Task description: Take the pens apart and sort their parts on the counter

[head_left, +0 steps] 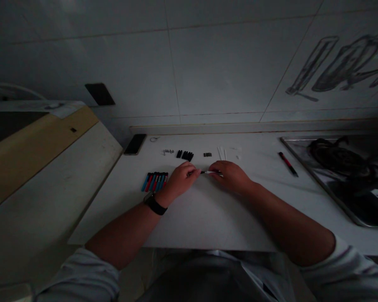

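Note:
Over the middle of the white table, my left hand (184, 176) and my right hand (229, 174) face each other, fingers pinched. Between them is a thin pen part (206, 172), dark toward the left and pale toward the right; each hand grips an end, and the fingers hide much of it. Left of my left hand lie red and blue pen barrels (154, 182) with black ends, in a row. Just beyond the hands are short black tubes (185, 155), small dark pieces (207, 154), thin white sticks (221, 153) and tiny metal parts (168, 151).
A phone (135, 144) and a wire ring (154, 139) lie at the back left. Small clear pieces (238, 157) are right of the white sticks. Farther right come a red and black pen (288, 164) and a metal-rimmed tray (326, 193) with dark things. A wall (214, 75) closes the back.

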{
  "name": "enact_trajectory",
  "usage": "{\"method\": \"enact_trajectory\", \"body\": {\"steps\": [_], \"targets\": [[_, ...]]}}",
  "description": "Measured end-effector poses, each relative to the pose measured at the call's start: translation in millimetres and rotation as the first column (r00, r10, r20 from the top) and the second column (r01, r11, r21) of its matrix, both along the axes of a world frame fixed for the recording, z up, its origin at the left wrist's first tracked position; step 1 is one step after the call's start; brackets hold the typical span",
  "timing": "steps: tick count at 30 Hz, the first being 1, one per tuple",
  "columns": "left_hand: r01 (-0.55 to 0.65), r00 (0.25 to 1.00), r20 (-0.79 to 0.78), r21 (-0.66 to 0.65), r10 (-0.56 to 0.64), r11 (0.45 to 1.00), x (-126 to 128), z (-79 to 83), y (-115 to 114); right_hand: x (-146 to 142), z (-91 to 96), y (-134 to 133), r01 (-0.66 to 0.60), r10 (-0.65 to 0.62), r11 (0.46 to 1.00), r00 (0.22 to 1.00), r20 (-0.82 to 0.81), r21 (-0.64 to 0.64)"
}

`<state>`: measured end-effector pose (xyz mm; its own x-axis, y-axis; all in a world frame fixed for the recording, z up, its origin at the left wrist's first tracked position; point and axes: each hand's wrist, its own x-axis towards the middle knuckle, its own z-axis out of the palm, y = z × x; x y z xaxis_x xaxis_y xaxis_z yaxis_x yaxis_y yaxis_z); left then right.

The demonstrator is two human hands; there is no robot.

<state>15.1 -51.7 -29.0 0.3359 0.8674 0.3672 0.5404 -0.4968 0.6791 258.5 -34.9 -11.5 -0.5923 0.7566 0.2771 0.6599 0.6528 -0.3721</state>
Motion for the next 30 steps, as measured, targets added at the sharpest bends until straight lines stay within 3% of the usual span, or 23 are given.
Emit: {"method": "enact_trajectory", "body": {"steps": [11,18,24,30], "targets": [[-0.144,0.985,0.095,-0.035,0.147,0.989,-5,-12.4,9,13,8.8,5,0.061,-0.068,0.996,0.992,0.104,0.063],[-0.182,0.972,0.131,-0.101,0.194,0.978,-6,-17.0,12,14,14.0,2,0.076,-0.084,0.996,0.983,0.166,0.053],[-0.136,0.978,0.144,-0.126,0.153,0.983,-5,-17.7,11,11,16.5,0,0.107,-0.113,0.994,0.971,0.209,0.038],[-0.195,0.954,0.189,-0.196,0.232,0.961,-6,-15.4,13,15,21.3,2,0.164,-0.178,0.983,0.963,0.202,0.082]]}}
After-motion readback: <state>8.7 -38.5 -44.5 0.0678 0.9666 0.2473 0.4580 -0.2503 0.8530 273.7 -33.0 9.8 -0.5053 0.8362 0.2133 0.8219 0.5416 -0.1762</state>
